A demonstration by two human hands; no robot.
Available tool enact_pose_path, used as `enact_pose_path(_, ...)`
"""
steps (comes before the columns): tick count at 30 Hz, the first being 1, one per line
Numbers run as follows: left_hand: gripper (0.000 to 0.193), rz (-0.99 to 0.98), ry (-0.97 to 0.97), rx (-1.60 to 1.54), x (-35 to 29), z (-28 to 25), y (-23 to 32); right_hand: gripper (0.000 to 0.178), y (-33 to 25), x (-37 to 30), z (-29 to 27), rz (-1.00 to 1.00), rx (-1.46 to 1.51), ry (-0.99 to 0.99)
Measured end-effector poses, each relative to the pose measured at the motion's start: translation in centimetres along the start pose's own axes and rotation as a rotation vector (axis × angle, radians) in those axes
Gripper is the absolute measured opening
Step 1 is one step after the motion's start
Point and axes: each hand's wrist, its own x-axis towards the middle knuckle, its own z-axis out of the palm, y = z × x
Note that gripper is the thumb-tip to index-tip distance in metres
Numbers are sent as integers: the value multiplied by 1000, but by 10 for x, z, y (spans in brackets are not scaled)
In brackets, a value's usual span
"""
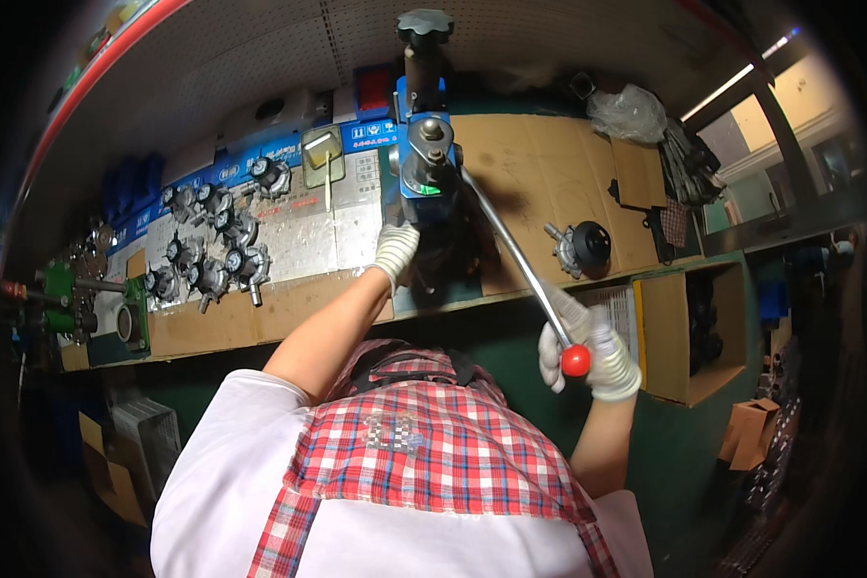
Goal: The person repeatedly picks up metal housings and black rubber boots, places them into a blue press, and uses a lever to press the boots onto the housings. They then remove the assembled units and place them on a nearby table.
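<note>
Right hand (609, 358): white ribbed glove, blurred, showing on both sides of the lower end of the steel lever (511, 241), by its red ball knob (575, 360); cannot tell whether the fingers are closed on it. Left hand (396, 252): gloved, reaching to the lower left side of the blue press (430, 159); fingertips hard to make out, so cannot tell if they pinch anything. Press stands on the worktop (191, 335), ahead of the person; lever slants from it down to the right hand.

Right of lever: one metal housing with a black round cap (583, 249), on a cardboard sheet (525, 144). Left of press: shallow tray (322, 177) with a light-handled tool; farther left, a group of metal housings (233, 226). Right, below worktop level: open carton (672, 371).
</note>
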Motion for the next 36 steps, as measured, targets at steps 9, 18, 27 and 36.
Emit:
enact_pose_path(9,50,216,3,590,-34,-115,-43,90,79,83,-281,138,398,1090)
enact_pose_path(18,55,102,100,600,-115,-202,-94,59,171,127,-362,-196,349,1014)
enact_pose_path(27,50,-120,-110,786,-63,-243,-179,66,347,-101,-99,24,62,1598)
enact_pose_path(36,47,-152,-517,1029,-91,-145,-273,58,645,-343,297,963,953,2164)
